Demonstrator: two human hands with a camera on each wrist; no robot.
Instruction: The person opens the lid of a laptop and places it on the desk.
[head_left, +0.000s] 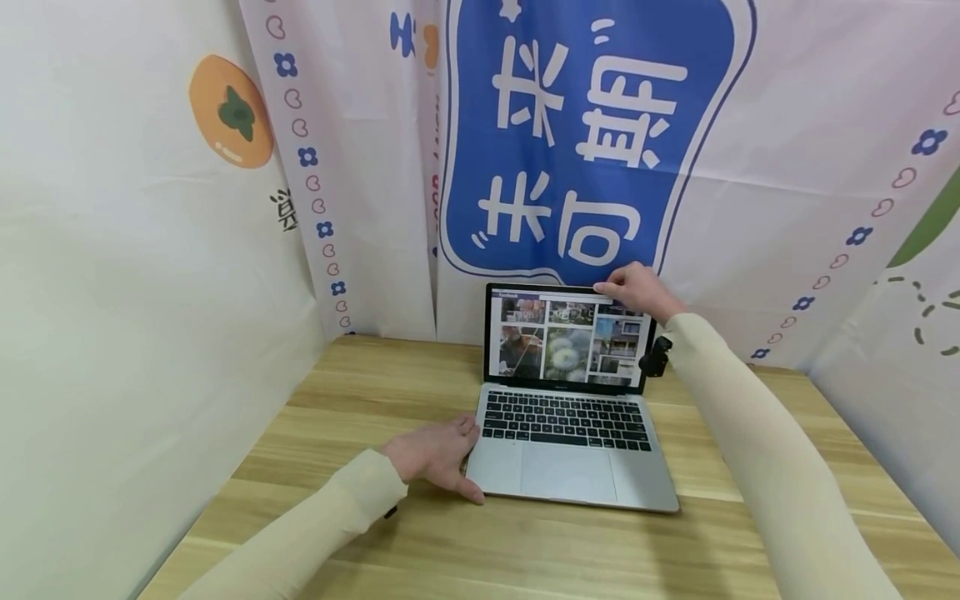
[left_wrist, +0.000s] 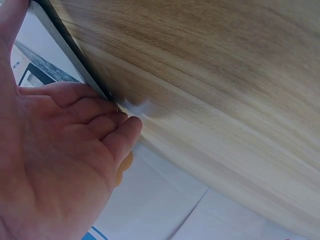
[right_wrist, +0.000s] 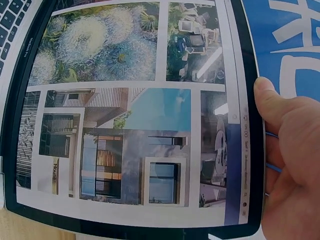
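Note:
A silver laptop stands unfolded on the table, its lit screen showing a grid of pictures. At the top right of the lid, my right hand pinches the edge. The right wrist view shows that hand's thumb at the front of the black bezel, the other fingers partly hidden behind the lid. Beside the base's left edge lies my left hand, thumb spread toward the front corner. Seen in the left wrist view, the left fingers rest loosely bent against the base's edge.
A wood-grain table carries the laptop. Behind it hangs a white cloth with a blue printed panel. White printed sheets also stand at the left and right sides.

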